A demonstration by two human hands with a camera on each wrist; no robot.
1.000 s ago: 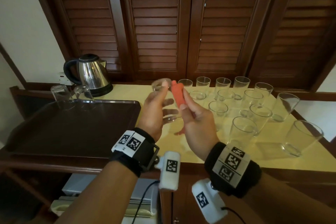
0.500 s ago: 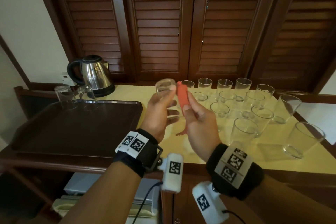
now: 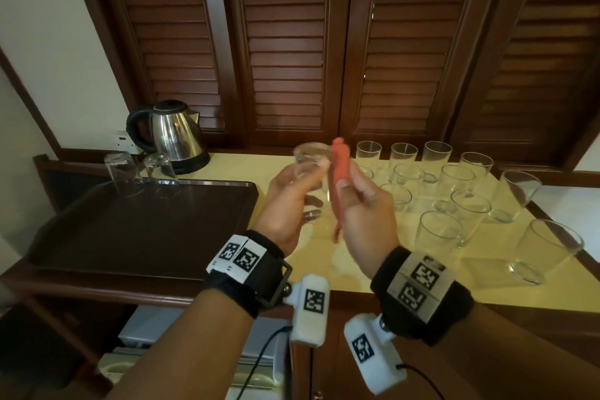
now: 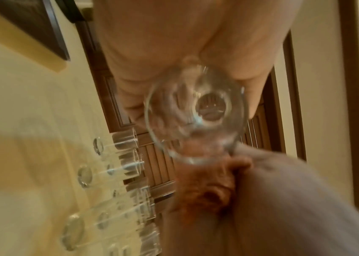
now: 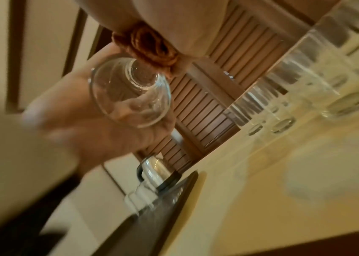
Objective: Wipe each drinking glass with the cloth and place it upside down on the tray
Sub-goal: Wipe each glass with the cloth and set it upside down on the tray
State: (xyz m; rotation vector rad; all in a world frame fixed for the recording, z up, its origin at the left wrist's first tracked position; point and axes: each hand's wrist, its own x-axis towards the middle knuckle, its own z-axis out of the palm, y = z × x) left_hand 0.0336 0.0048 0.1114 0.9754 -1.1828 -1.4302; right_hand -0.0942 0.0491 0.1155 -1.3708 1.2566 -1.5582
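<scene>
My left hand (image 3: pixel 292 191) grips a clear drinking glass (image 3: pixel 310 166) in the air above the counter, base end up; the left wrist view looks into the glass (image 4: pixel 196 117) through its rim. My right hand (image 3: pixel 360 204) holds an orange cloth (image 3: pixel 339 172) beside the glass, and the cloth (image 5: pixel 152 46) touches the glass (image 5: pixel 130 93) near its base. Two wiped glasses (image 3: pixel 123 175) (image 3: pixel 160 172) stand upside down at the far left of the dark brown tray (image 3: pixel 136 230). Several upright glasses (image 3: pixel 438 230) wait on the yellow counter to the right.
A steel electric kettle (image 3: pixel 172 136) stands behind the tray by the wall. Dark louvred wooden doors (image 3: pixel 285 42) rise behind the counter. The yellow counter top (image 3: pixel 357 256) ends in a wooden front edge; a white appliance (image 3: pixel 194 344) sits below it.
Both hands have risen a little with the glass and cloth. The glass has turned in my left hand, its base end swinging up while the cloth stays against it.
</scene>
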